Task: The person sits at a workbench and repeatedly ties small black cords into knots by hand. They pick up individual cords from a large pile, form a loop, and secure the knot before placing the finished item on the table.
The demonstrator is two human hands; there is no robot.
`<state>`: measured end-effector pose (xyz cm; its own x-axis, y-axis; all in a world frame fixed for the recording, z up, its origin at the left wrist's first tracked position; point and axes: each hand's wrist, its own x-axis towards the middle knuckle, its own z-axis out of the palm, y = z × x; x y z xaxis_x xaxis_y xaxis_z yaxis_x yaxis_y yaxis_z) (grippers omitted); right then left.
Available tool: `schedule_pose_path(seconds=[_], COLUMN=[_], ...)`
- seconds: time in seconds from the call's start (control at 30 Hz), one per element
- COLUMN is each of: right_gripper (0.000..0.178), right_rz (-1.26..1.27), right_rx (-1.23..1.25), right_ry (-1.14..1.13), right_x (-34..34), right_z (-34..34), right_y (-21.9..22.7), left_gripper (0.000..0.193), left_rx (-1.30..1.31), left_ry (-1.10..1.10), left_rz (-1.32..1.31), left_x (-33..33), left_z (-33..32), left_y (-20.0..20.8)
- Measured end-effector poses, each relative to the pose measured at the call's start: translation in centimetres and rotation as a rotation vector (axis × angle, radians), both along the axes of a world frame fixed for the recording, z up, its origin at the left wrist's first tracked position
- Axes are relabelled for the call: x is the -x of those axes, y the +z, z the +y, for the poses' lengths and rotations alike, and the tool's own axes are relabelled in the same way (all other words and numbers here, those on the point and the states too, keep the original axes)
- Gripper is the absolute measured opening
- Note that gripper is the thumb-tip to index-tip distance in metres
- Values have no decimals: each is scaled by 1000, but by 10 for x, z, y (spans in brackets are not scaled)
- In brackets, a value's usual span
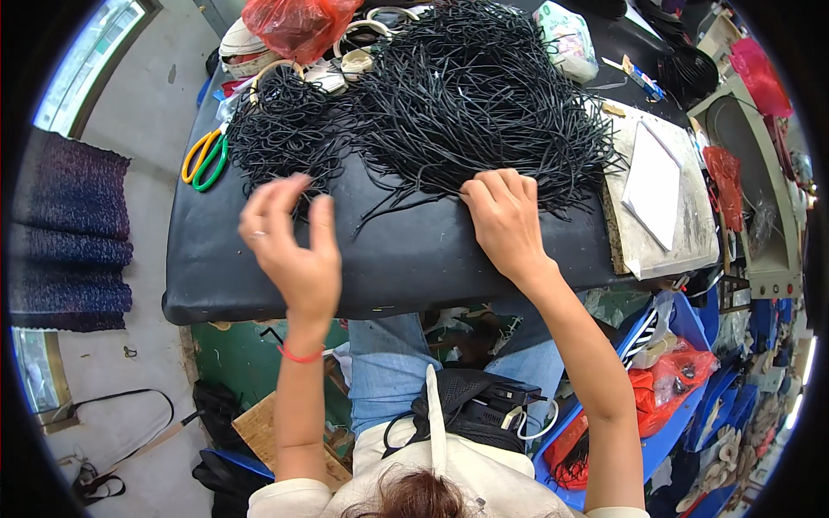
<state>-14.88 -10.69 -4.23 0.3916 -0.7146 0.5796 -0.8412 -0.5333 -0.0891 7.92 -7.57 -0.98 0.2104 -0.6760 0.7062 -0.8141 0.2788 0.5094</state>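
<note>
A: Where are the black cords?
B: Most lie in a large heap of black cords (471, 95) toward the back and middle of the table (389, 272). A smaller tangle (285, 129) sits to its left, and strands from the two run together between them.
A: And the left hand (294, 259)?
B: Just in front of the smaller tangle, a little blurred. Its fingers are apart, the thumb well clear of the others. I see nothing between them, though I can't tell whether the tips touch the cords.
A: The right hand (508, 224)?
B: At the near edge of the large heap, back of the hand up, fingers curled close together. A few loose strands stretch left from beside it. Whether the fingers are clamped on a cord I cannot tell; the hand hides its own tips.
A: What lies around the heaps?
B: Scissors (225, 151) with one yellow and one green handle, left of the smaller tangle. Behind that tangle, a red plastic bag (298, 26). Right of the large heap, a worn, pale board (691, 237) with a folded white sheet (654, 186) on it.
A: Anything below?
B: A blue crate (682, 315), lower right, holding red plastic bags (678, 380).
</note>
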Motion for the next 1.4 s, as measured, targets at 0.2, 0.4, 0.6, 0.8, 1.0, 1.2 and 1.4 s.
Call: schedule_pose_path(seconds=[0.2,0.4,0.6,0.8,1.0,1.2,1.4], right_gripper=[15,28,32,28,15,17,22], right_rz=[-100,-357,-360,-361,-531,-568,-499], right_rx=[-47,-48,-86,-68,10,-155,-243], right_ry=[152,127,-4,47,-225,-23,71], right_x=[-1,3,15,15,23,-17,-11], right_z=[53,74,86,89,76,82,84], right_y=[23,35,52,58,60,40,37], left_gripper=[28,21,15,13,19,22,19], left_rx=[-169,-275,-527,-688,-956,-1004,-939], left_ry=[-492,-775,-775,-867,-855,-805,-763], left_rz=[-176,-18,280,358,888,1482,1521], left_x=[49,54,51,50,37,71,73], left_z=[27,23,33,30,38,42,44], left_y=[-2,-1,19,26,14,5,-2])
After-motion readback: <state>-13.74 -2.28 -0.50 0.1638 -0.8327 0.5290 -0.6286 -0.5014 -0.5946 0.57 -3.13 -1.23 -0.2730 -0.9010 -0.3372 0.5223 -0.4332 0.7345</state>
